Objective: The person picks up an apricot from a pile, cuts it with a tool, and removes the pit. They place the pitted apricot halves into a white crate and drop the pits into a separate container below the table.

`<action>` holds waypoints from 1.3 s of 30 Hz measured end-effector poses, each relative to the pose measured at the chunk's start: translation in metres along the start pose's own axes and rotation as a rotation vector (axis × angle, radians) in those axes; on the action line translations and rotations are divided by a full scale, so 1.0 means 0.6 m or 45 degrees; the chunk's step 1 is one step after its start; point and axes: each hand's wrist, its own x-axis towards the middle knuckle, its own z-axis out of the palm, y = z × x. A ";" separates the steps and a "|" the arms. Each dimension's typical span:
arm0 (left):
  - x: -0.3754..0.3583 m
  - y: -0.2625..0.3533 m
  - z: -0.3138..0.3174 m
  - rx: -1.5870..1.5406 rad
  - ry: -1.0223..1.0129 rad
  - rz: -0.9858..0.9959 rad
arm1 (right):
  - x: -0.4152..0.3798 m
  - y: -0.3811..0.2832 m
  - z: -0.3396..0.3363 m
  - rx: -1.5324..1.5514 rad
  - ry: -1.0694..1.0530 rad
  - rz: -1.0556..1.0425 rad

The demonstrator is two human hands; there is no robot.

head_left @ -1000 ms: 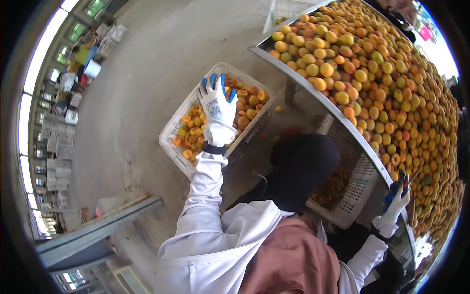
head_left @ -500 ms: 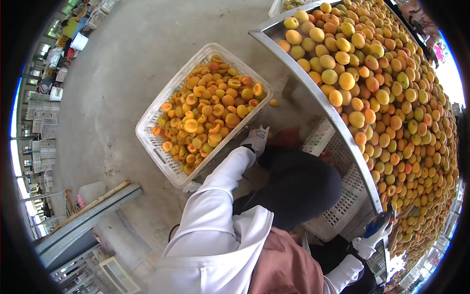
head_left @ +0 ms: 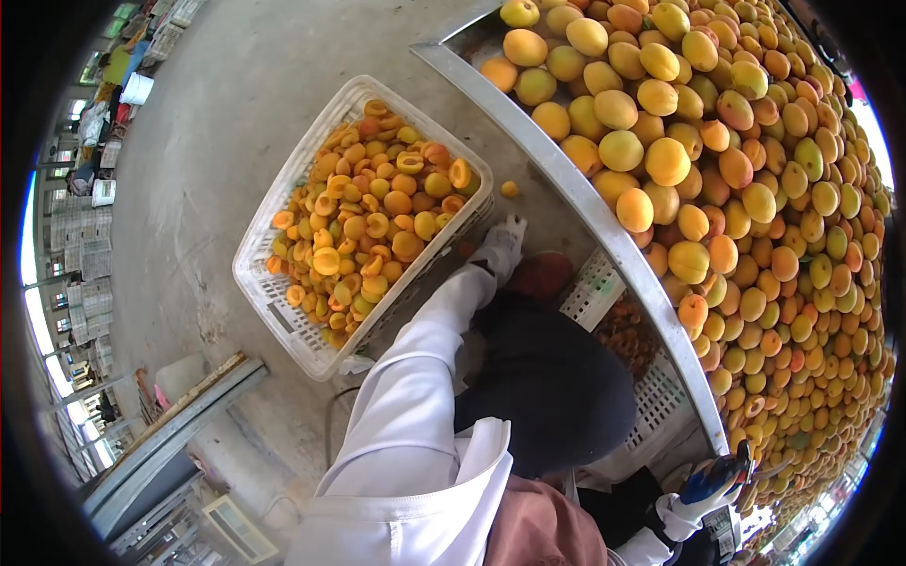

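Left hand reaching low beside crate of halved apricots; grip unclear.
Right hand at table rim, closed on something dark. Keep crate level, grab rim.

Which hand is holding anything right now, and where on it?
Left hand reaches down beside the white crate; any hold is hidden. Right hand rests at the table edge; grip unclear.

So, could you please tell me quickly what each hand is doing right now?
Left hand: by the crate edge; grip cannot be told.
Right hand: on the table rim; grip cannot be told.
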 end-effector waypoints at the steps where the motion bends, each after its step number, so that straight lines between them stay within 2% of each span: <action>1: 0.006 0.004 -0.034 -0.246 0.077 -0.130 | -0.001 -0.004 -0.001 -0.004 -0.006 0.008; 2: 0.038 -0.003 -0.023 -0.245 0.064 -0.135 | -0.001 -0.007 -0.003 -0.051 -0.010 0.015; 4: 0.144 -0.031 0.047 -0.325 0.455 -0.202 | 0.000 -0.010 -0.002 -0.138 -0.007 0.020; 6: 0.228 -0.071 0.195 -0.238 0.468 -0.252 | -0.008 -0.008 0.006 -0.072 0.050 0.026; 7: 0.314 -0.112 0.227 -0.153 0.479 -0.306 | -0.013 -0.011 0.010 -0.007 0.104 0.031; 8: 0.305 -0.116 0.228 0.020 0.519 -0.215 | 0.009 -0.047 0.025 -0.514 0.058 -0.558; 11: 0.245 -0.071 0.155 -0.055 0.537 -0.271 | 0.024 -0.081 0.032 -0.652 0.032 -0.714; 12: 0.229 -0.063 0.135 -0.051 0.533 -0.276 | 0.016 -0.055 0.019 -0.648 0.027 -0.711; 14: 0.200 -0.045 0.093 -0.066 0.392 -0.318 | -0.003 0.016 -0.022 0.104 -0.006 0.281; 17: 0.175 -0.024 0.056 -0.085 0.191 -0.376 | -0.003 0.002 0.000 0.323 0.095 0.237; 18: 0.202 -0.055 0.139 -0.083 0.416 -0.241 | 0.004 -0.017 0.003 0.054 -0.021 0.090; 19: 0.171 -0.042 0.099 -0.079 0.422 -0.241 | 0.000 -0.003 0.001 0.059 -0.017 0.089; 21: 0.064 0.001 -0.026 -0.253 -0.030 -0.379 | -0.006 0.033 -0.008 -0.609 0.053 -0.545; 22: 0.056 -0.005 -0.017 -0.285 -0.013 -0.372 | -0.004 0.018 -0.004 -0.610 0.053 -0.546; 24: 0.042 -0.009 0.011 -0.335 0.094 -0.383 | -0.003 -0.012 0.012 0.177 0.126 0.296; 25: 0.035 -0.014 0.024 -0.384 0.203 -0.394 | -0.005 -0.012 0.014 0.189 0.127 0.296; 27: 0.003 -0.011 0.019 -0.424 0.204 -0.392 | -0.001 -0.007 0.013 0.570 0.099 0.345; 29: -0.033 -0.003 0.016 -0.623 0.333 -0.240 | -0.003 0.009 0.009 0.600 0.102 0.404; 30: -0.080 0.016 -0.021 -0.687 0.487 -0.136 | -0.005 0.016 0.008 0.621 0.103 0.469; 32: -0.146 0.031 -0.073 -0.841 0.534 0.100 | -0.005 0.026 0.010 0.664 0.116 0.460; 34: -0.260 0.051 -0.205 -0.859 0.776 0.191 | -0.004 0.010 0.019 0.706 0.129 0.451; 36: -0.333 0.028 -0.292 -0.701 0.928 0.110 | 0.001 -0.029 0.033 0.704 0.190 0.447; 37: -0.352 0.002 -0.317 -0.485 0.955 0.023 | 0.001 -0.039 0.035 0.701 0.191 0.449; 39: -0.369 -0.041 -0.343 0.240 1.181 -0.177 | 0.000 -0.051 0.036 0.765 0.193 0.536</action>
